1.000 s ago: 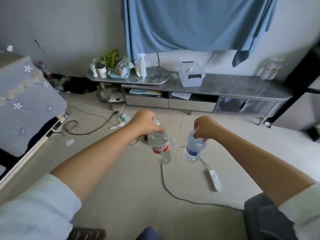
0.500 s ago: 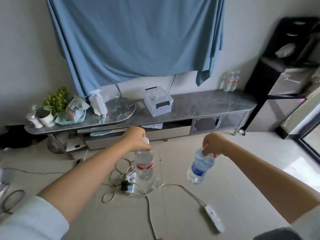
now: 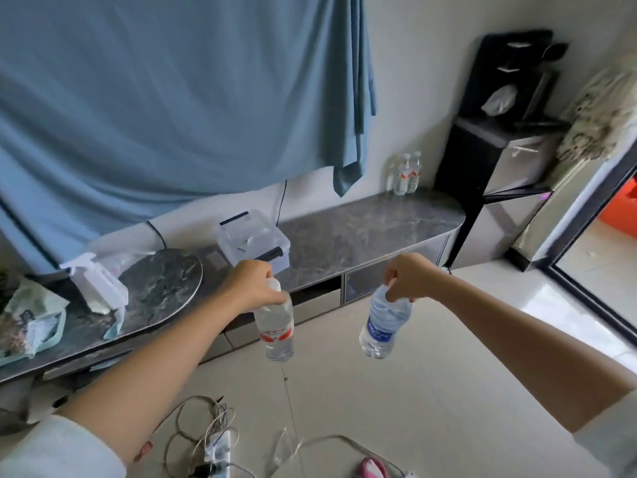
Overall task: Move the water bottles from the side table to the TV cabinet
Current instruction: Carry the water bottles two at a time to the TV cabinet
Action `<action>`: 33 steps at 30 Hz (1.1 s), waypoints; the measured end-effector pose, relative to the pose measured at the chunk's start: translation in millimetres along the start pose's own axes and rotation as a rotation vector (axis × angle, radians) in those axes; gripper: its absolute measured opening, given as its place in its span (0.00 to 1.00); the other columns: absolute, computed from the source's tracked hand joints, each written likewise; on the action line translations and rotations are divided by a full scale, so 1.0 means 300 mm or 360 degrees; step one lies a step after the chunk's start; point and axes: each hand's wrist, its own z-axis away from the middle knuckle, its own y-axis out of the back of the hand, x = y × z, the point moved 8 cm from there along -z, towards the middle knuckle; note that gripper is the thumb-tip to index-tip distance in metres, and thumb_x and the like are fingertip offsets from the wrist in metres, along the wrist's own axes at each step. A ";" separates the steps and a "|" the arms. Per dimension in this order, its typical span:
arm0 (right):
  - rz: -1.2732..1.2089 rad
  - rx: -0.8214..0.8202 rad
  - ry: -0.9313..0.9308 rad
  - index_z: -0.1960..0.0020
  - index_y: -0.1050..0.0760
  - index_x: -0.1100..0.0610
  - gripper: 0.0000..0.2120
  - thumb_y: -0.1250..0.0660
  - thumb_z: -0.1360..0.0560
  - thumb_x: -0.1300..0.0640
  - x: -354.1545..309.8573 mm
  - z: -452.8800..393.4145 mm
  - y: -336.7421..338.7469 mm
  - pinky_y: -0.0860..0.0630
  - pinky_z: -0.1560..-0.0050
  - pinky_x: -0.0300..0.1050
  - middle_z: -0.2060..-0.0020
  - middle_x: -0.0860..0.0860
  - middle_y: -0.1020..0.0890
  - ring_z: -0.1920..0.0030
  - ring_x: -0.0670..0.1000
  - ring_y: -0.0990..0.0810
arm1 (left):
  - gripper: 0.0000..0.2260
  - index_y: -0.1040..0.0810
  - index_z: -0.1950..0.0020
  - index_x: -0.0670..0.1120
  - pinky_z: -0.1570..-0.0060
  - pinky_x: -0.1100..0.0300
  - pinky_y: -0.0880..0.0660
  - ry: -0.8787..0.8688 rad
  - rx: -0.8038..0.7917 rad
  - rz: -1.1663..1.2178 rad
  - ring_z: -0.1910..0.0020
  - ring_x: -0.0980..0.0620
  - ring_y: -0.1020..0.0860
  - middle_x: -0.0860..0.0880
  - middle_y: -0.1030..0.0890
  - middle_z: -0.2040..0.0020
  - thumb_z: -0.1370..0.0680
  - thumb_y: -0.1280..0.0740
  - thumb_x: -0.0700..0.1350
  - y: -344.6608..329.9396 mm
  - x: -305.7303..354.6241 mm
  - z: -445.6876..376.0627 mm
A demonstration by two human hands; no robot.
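Before the TV cabinet (image 3: 362,229), both hands grip bottle necks, hiding the caps: left hand (image 3: 255,288) red-labelled bottle (image 3: 277,331), right hand (image 3: 410,277) blue-labelled bottle (image 3: 382,326).

Red-labelled clear bottle (image 3: 276,331), blue-labelled clear bottle (image 3: 383,327), grey marbled cabinet top (image 3: 362,225), blue curtain (image 3: 172,98).

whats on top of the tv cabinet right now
On the TV cabinet: a clear storage box, two water bottles at the far right end, a spray bottle and a round slab to the left. The left forearm covers part of the front edge.
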 end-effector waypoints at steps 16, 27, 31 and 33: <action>-0.0024 -0.0044 -0.0064 0.46 0.21 0.60 0.13 0.34 0.29 0.61 0.396 -0.669 0.419 0.36 0.83 0.27 0.60 0.51 0.22 0.77 0.42 0.29 | 0.07 0.25 0.58 0.45 0.65 0.63 0.34 -0.0278 -0.0028 0.0004 0.54 0.46 0.24 0.44 0.20 0.50 0.31 0.29 0.45 0.050 0.587 -0.840; 0.0121 -0.0102 -0.0061 0.49 0.21 0.60 0.12 0.32 0.31 0.59 0.642 -1.236 0.704 0.36 0.72 0.33 0.60 0.51 0.24 0.72 0.45 0.31 | 0.07 0.26 0.58 0.48 0.62 0.64 0.35 -0.0613 -0.0155 -0.0088 0.56 0.50 0.27 0.45 0.22 0.54 0.31 0.29 0.44 0.078 0.954 -1.494; 0.0119 -0.0003 -0.0043 0.44 0.23 0.58 0.15 0.31 0.31 0.58 0.715 -1.374 0.831 0.37 0.69 0.32 0.55 0.49 0.27 0.58 0.49 0.28 | 0.09 0.29 0.64 0.48 0.69 0.64 0.36 -0.0614 -0.0187 -0.0070 0.58 0.51 0.30 0.54 0.28 0.65 0.31 0.29 0.45 0.089 1.050 -1.670; 0.0114 0.0029 -0.0017 0.42 0.24 0.58 0.16 0.31 0.30 0.58 0.753 -1.438 0.892 0.37 0.68 0.32 0.54 0.48 0.29 0.55 0.49 0.29 | 0.11 0.32 0.67 0.49 0.72 0.67 0.38 -0.0611 -0.0213 -0.0029 0.59 0.52 0.30 0.55 0.31 0.67 0.31 0.30 0.44 0.086 1.100 -1.749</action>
